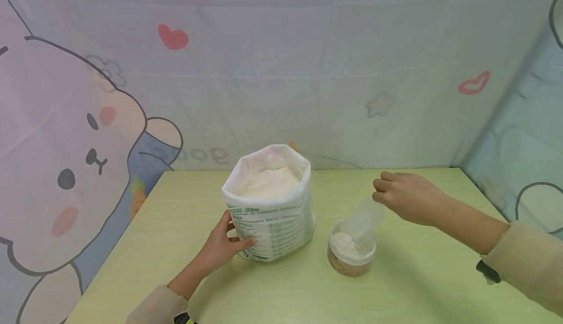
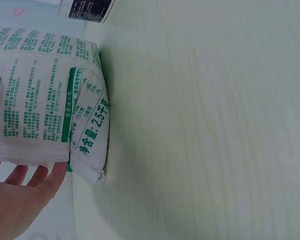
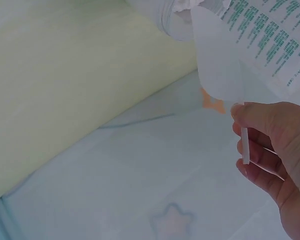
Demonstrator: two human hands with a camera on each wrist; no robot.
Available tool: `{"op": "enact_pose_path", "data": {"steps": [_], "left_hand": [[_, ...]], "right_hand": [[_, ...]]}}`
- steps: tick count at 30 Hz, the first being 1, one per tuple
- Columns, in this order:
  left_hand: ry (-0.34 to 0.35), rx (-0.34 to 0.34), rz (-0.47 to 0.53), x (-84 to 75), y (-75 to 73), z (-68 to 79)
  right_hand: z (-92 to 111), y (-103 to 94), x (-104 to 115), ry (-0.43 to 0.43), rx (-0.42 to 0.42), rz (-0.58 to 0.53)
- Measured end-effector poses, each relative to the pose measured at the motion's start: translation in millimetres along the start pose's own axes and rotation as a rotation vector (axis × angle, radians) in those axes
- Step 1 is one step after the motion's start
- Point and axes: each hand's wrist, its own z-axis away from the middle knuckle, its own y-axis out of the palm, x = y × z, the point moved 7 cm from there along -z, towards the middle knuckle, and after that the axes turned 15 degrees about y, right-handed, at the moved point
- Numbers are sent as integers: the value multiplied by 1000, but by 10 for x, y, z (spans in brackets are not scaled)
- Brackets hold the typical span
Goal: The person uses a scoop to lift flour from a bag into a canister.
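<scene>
An open white flour bag point(image 1: 272, 231) with green print stands on the table, its rim folded out and white powder inside. My left hand point(image 1: 222, 243) grips its left side, thumb on the printed front; in the left wrist view the fingers lie along the bag's edge. To the right is a round clear jar point(image 1: 352, 263) with white powder in it. Above the jar my right hand point(image 1: 406, 197) pinches the handle of a translucent plastic scoop point(image 3: 220, 60). The scoop tilts down, its tip at the jar's mouth. Whether powder remains in the scoop I cannot tell.
The pale wooden table point(image 1: 418, 285) reaches back to a printed cloth backdrop point(image 1: 281, 70) with hearts and a cartoon bear. A second cloth point(image 1: 528, 158) hangs along the right side. Bag and jar stand a small gap apart.
</scene>
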Motion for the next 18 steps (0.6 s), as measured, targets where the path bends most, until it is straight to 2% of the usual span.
{"op": "enact_pose_path", "data": {"steps": [7, 13, 18], "left_hand": [[-1, -6, -5, 23, -4, -3], [-4, -5, -2, 19, 0, 0], [-6, -8, 1, 17, 3, -2]], "right_hand": [[-9, -49, 42, -34, -14, 75], [5, -56, 62, -55, -66, 96], [24, -22, 51, -44, -58, 96]]}}
